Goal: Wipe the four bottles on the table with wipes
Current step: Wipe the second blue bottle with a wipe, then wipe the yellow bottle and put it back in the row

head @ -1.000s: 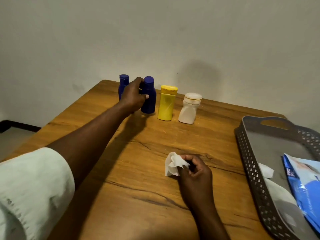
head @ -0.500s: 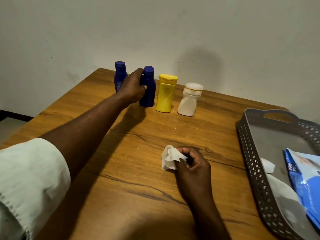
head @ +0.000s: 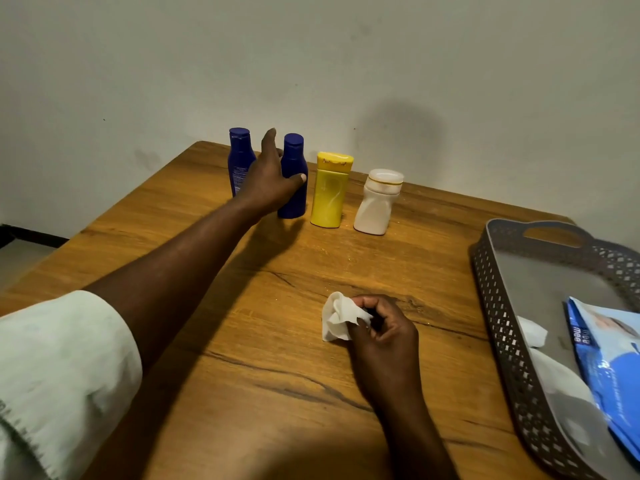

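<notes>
The wooden worktop [head: 214,368] carries a grey perforated basket [head: 504,327] at its right edge, cut off by the frame, holding a half-seen blue wipes pack [head: 609,362] and loose wipes. Along the far edge stand two dark blue bottles [head: 239,161], a yellow bottle [head: 329,192] and a white bottle [head: 375,204]. The left hand [head: 266,181] spreads loosely, fingers straight, against the second blue bottle, partly hiding both; the right hand [head: 384,336] pinches a crumpled white wipe [head: 337,317] near the middle.

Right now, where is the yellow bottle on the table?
In the head view the yellow bottle stands upright in the row at the table's far edge by the wall, between a dark blue bottle on its left and the white bottle on its right.
</notes>
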